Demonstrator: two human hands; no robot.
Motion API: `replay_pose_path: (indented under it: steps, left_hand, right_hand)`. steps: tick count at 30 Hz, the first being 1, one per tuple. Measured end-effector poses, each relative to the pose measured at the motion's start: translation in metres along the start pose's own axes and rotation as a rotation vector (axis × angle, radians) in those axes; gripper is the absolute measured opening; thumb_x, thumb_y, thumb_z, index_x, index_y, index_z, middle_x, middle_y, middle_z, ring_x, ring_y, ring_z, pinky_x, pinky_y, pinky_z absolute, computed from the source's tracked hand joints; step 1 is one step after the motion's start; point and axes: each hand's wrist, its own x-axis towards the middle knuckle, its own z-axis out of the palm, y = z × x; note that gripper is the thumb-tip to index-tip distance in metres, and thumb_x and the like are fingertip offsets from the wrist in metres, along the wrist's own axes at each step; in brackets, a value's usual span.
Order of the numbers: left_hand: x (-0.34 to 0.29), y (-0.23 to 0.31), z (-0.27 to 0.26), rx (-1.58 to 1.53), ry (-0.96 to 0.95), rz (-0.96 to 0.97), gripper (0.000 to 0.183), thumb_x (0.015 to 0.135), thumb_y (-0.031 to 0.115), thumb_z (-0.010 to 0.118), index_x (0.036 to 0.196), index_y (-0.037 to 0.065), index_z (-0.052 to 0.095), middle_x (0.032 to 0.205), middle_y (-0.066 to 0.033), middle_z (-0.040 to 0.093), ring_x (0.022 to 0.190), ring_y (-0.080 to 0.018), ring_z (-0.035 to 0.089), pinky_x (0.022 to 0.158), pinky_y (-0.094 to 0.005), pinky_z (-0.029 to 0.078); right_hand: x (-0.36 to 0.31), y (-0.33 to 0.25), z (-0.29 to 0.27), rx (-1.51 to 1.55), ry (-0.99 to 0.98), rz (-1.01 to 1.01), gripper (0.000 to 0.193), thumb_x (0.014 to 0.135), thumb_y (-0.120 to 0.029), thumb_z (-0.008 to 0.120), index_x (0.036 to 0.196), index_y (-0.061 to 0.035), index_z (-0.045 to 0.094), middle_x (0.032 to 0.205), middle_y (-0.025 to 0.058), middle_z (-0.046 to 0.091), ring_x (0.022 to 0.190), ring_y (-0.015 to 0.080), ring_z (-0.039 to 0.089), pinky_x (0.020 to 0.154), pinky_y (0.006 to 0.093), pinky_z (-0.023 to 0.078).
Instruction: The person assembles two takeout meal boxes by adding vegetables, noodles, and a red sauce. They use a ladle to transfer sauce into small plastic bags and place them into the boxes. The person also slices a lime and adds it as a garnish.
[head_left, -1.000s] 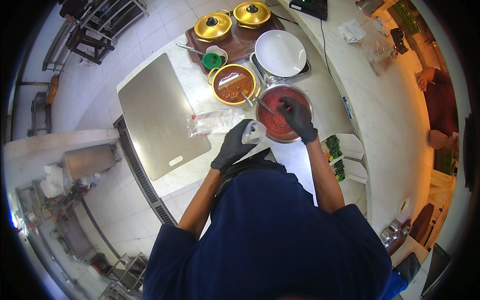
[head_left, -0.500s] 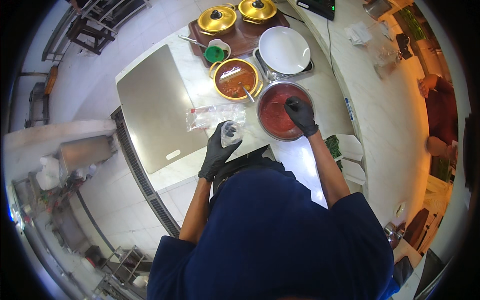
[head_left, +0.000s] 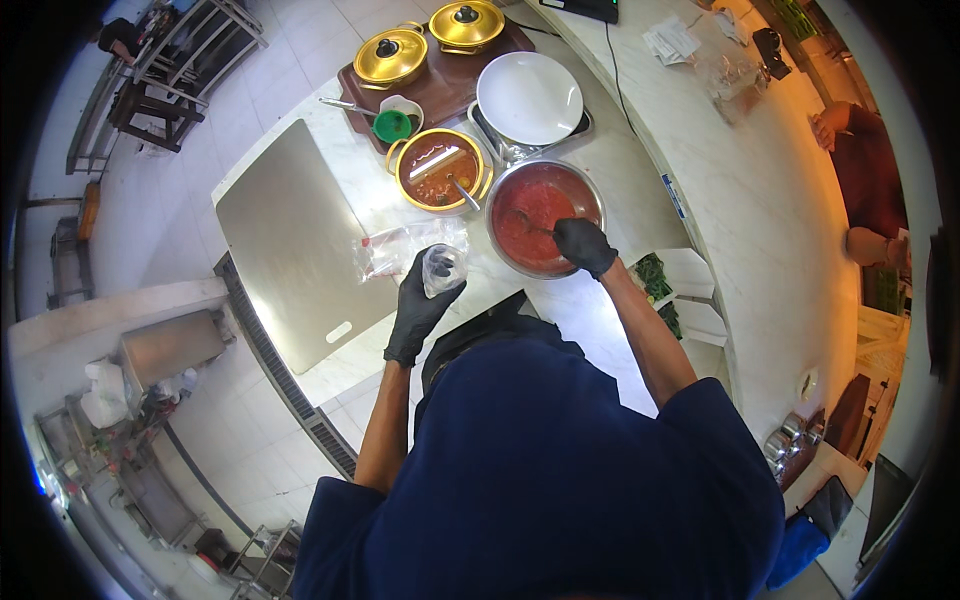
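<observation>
Left hand point(head_left: 420, 308), black-gloved, has its fingers curled around a clear plastic cup point(head_left: 444, 270), cup mouth facing up, near the left side of the steel bowl point(head_left: 510, 257) but apart from it. Right hand point(head_left: 586, 247), same glove, is over the bowl's lower right edge, fingers closed narrow on a spoon point(head_left: 539, 230); spoon end points left, at the red sauce point(head_left: 545, 203). Whether it is dipped in, can't tell. Bowl stands on the tabletop point(head_left: 492, 283), yellow pot point(head_left: 400, 181) just to its left, plastic bag point(head_left: 385, 252) beyond the cup.

Vs. one second ago: spoon was leaning in the bowl toward its left rim, right fingers above it; now gripped. Cup was tilted and right by the bowl; now more upright, farther off. Camera view shifted a bit too.
</observation>
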Motion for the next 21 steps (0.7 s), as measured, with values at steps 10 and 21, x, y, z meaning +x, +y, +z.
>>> replay_pose_path:
  steps: [10,21]
  left_hand:
    - [-0.005,-0.001,0.003,-0.031,0.014,-0.013,0.057,0.081,0.015,0.083,0.13,0.003,0.057,0.116,-0.0074,0.066,0.108,-0.0167,0.064,0.096,-0.0332,0.051]
    - [0.002,-0.003,0.003,0.016,0.002,0.011,0.057,0.081,0.016,0.083,0.131,0.005,0.057,0.115,-0.0073,0.068,0.108,-0.0175,0.064,0.097,-0.0338,0.051]
  right_hand:
    - [-0.018,0.008,0.015,-0.021,0.263,-0.044,0.021,0.096,-0.01,0.048,0.112,-0.0039,0.058,0.095,0.0195,0.067,0.083,0.0378,0.069,0.07,0.0478,0.056]
    - [-0.03,0.008,0.023,0.048,0.122,0.093,0.03,0.096,-0.011,0.049,0.121,-0.004,0.062,0.108,0.0184,0.069,0.096,0.0362,0.068,0.083,0.0458,0.055]
